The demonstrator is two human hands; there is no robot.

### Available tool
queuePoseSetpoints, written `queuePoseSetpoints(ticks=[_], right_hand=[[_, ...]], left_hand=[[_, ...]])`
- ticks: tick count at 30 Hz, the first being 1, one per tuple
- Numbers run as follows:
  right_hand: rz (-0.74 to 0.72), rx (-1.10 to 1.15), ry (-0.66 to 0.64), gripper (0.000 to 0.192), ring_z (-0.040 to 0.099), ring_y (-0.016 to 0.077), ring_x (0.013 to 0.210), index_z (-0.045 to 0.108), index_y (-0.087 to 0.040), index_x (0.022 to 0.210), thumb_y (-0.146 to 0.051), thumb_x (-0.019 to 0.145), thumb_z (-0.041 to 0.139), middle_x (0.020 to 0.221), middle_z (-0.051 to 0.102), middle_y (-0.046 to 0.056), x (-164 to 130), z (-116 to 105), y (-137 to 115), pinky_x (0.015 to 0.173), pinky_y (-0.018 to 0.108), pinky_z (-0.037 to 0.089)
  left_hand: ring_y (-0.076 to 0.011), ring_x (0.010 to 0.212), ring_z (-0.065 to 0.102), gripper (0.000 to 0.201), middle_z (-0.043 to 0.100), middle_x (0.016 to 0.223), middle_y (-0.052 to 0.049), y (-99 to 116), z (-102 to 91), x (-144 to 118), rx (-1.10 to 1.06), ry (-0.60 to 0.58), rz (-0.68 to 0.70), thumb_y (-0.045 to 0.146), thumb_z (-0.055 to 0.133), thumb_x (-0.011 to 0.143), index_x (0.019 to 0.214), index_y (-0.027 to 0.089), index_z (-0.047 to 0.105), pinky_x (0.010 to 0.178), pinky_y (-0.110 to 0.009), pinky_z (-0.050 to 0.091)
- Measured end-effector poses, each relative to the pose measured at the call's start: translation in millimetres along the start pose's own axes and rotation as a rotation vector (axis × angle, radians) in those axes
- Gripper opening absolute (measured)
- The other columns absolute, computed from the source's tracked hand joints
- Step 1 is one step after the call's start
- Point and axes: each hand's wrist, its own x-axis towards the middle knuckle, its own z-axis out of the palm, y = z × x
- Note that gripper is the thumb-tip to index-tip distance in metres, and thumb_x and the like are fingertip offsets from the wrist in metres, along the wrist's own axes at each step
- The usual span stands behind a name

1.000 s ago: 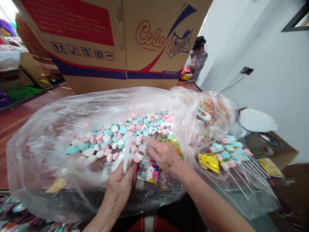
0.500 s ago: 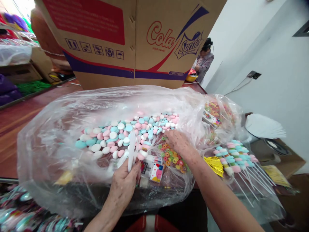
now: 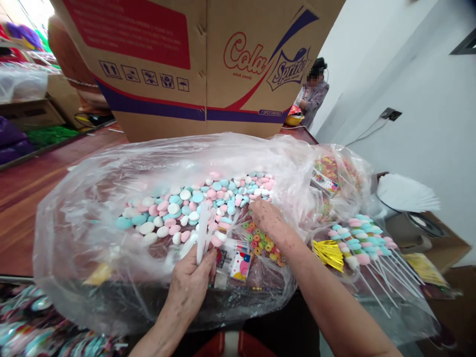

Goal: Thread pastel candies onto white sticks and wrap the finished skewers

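My left hand (image 3: 193, 277) is closed around white candy sticks (image 3: 203, 230) that point upward. Pink, blue and white oval marshmallows (image 3: 173, 208) lie spread on clear plastic just beyond it. My right hand (image 3: 266, 215) reaches to the near right edge of that pile, its fingers bent down; the fingertips and anything in them are hidden. Below the right wrist are small coloured ring candies (image 3: 264, 243). A printed packet label (image 3: 241, 265) shows beside my left hand.
A tall carton (image 3: 159, 109) stands behind the plastic bag (image 3: 85, 198). To the right lie finished marshmallow skewers (image 3: 366, 238), gold twist ties (image 3: 329, 255) and a bag of ring candies (image 3: 345, 171). Another person (image 3: 316, 94) is in the background.
My right hand has shifted very slightly left at the edge of the marshmallows. My left hand stays in place with the sticks.
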Motion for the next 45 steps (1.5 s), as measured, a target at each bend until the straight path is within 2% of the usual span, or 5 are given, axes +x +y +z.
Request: queuePoseSetpoints(ticks=[8, 19, 28, 36, 45], right_hand=[[-0.021, 0.076, 0.221, 0.030, 0.057, 0.0286, 0.113, 0.065, -0.015, 0.110, -0.006, 0.086, 0.049, 0.118, 0.065, 0.017, -14.9, 16.0, -7.1, 0.090, 0.036, 0.047], [-0.084, 1.449, 0.223, 0.022, 0.067, 0.0157, 0.065, 0.066, -0.020, 0.092, -0.030, 0.073, 0.062, 0.069, 0.068, -0.003, -19.7, 22.6, -13.6, 0.062, 0.027, 0.054], [-0.143, 1.299, 0.318, 0.023, 0.068, 0.0146, 0.078, 0.073, -0.020, 0.094, -0.020, 0.077, 0.058, 0.086, 0.072, 0.000, -34.1, 21.4, -17.2, 0.074, 0.027, 0.052], [-0.152, 1.458, 0.192, 0.017, 0.067, 0.0151, 0.079, 0.078, -0.021, 0.090, -0.024, 0.077, 0.067, 0.086, 0.074, 0.000, -34.5, 28.6, -13.7, 0.075, 0.027, 0.051], [-0.358, 1.283, 0.177, 0.017, 0.066, 0.0137, 0.084, 0.078, -0.021, 0.086, -0.020, 0.081, 0.062, 0.089, 0.074, 0.000, -44.3, 14.1, -18.0, 0.079, 0.025, 0.049]], left_hand=[[-0.0113, 0.042, 0.037, 0.031, 0.046, 0.047, 0.006, 0.3, -0.4, -0.1, 0.038, -0.020, -0.001, 0.047, 0.061, 0.082, 0.066, 0.021, 0.056, 0.039, -0.022, 0.027], [-0.0143, 0.051, 0.040, 0.030, 0.046, 0.053, 0.006, 14.2, -3.4, -2.0, 0.206, -0.114, 0.029, 0.046, 0.054, 0.086, 0.070, 0.021, 0.058, 0.049, -0.025, 0.031], [-0.0150, 0.051, 0.041, 0.032, 0.046, 0.051, 0.006, 13.7, -2.7, -1.9, 0.241, -0.086, 0.004, 0.046, 0.054, 0.087, 0.066, 0.022, 0.054, 0.051, -0.026, 0.031], [-0.0148, 0.050, 0.041, 0.030, 0.048, 0.052, 0.005, 11.9, -3.4, -2.2, 0.176, -0.091, 0.034, 0.046, 0.057, 0.087, 0.072, 0.021, 0.063, 0.049, -0.024, 0.030], [-0.0120, 0.046, 0.037, 0.033, 0.046, 0.049, 0.006, 4.9, -4.0, -0.4, 0.150, -0.076, 0.019, 0.049, 0.062, 0.085, 0.069, 0.020, 0.061, 0.044, -0.023, 0.027]])
